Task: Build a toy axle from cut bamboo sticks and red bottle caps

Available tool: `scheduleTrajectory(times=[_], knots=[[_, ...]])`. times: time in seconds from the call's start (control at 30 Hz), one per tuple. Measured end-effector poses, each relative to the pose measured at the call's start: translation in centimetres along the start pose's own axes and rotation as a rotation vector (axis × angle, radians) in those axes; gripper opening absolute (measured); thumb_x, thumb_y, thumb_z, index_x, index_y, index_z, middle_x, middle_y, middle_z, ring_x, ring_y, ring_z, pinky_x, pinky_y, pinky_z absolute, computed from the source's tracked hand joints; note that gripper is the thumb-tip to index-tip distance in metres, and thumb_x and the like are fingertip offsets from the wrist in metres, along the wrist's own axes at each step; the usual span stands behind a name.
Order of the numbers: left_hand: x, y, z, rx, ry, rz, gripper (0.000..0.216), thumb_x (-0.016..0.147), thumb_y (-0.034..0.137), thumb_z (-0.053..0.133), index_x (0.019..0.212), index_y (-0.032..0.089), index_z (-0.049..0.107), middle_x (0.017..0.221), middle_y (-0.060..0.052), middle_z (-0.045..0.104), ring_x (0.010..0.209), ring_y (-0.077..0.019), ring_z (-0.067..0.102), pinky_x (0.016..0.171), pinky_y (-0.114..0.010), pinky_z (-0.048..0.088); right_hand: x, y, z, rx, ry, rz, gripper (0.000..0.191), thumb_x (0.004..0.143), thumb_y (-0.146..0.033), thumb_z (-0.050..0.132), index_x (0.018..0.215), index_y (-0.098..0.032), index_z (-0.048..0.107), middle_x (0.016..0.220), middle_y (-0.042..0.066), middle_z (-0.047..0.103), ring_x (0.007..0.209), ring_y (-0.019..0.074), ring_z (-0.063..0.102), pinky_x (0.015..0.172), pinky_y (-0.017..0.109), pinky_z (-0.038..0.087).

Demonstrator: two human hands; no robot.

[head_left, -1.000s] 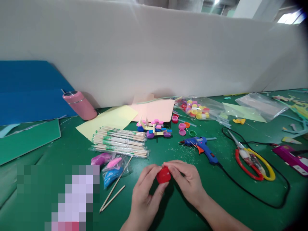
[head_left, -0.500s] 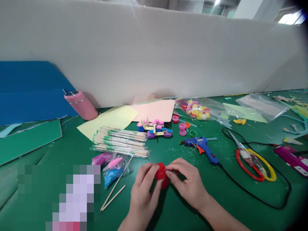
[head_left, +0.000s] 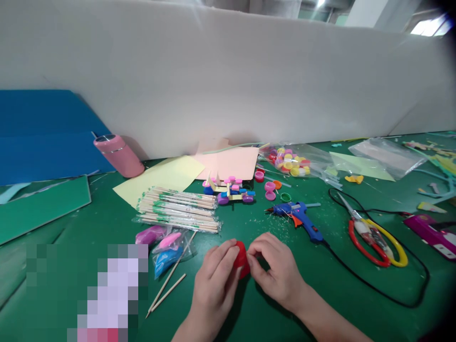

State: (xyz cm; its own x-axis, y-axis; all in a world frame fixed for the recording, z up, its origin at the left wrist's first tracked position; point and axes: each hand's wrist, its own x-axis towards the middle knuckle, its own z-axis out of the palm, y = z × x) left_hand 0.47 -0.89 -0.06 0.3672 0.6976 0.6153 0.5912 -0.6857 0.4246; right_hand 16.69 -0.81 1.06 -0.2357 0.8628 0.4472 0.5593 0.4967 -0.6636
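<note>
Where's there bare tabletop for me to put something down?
Left: between the green board and the plastic-wrapped wooden sticks. Right: the wedge between your right forearm and the black cord of the glue gun. Crowded: the back middle, with wheeled models, loose caps and a plastic bag of caps. The pixelated lower-left I can't judge.

This looks like a craft workspace inside a larger hall: on the green table [head_left: 107,211], bundled wooden sticks [head_left: 178,209] lie at centre, a blue glue gun [head_left: 299,213] and scissors [head_left: 362,228] at right; behind stands a white partition [head_left: 228,80], with a pale column [head_left: 368,13] upper right.
</note>
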Motion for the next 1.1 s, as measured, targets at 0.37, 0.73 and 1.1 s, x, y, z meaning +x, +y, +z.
scheduleTrajectory(times=[0.37,0.73,1.1], knots=[[0.4,0.6,-0.2,-0.297,0.064,-0.219,0.034,0.073,0.010,0.059,0.103,0.024,0.052,0.097,-0.005,0.062,0.089,-0.0168,0.060,0.078,-0.025,0.049,0.5,0.6,-0.3,-0.011,0.026,0.093,0.010,0.082,-0.016,0.043,0.073,-0.018,0.046,0.069,0.001,0.048,0.065,0.0144,0.046,0.058,0.026,0.036],[1.1,0.9,-0.4,-0.837,0.082,-0.648,0.022,0.073,0.016,0.062,0.094,0.023,0.060,0.086,0.000,0.065,0.075,-0.0135,0.062,0.068,-0.020,0.050,0.5,1.1,-1.0,0.176,0.185,0.232,0.006,0.082,-0.015,0.046,0.078,-0.020,0.048,0.071,-0.001,0.048,0.062,0.0120,0.046,0.057,0.023,0.040],[0.5,0.8,-0.1,-0.686,0.072,-0.558,0.023,0.073,0.015,0.061,0.095,0.020,0.060,0.090,-0.005,0.063,0.084,-0.0185,0.060,0.074,-0.028,0.050,0.0,0.1,-0.5,0.139,0.027,-0.056,0.031,0.080,-0.016,0.053,0.111,-0.021,0.058,0.084,0.005,0.057,0.076,0.0168,0.054,0.065,0.029,0.045]])
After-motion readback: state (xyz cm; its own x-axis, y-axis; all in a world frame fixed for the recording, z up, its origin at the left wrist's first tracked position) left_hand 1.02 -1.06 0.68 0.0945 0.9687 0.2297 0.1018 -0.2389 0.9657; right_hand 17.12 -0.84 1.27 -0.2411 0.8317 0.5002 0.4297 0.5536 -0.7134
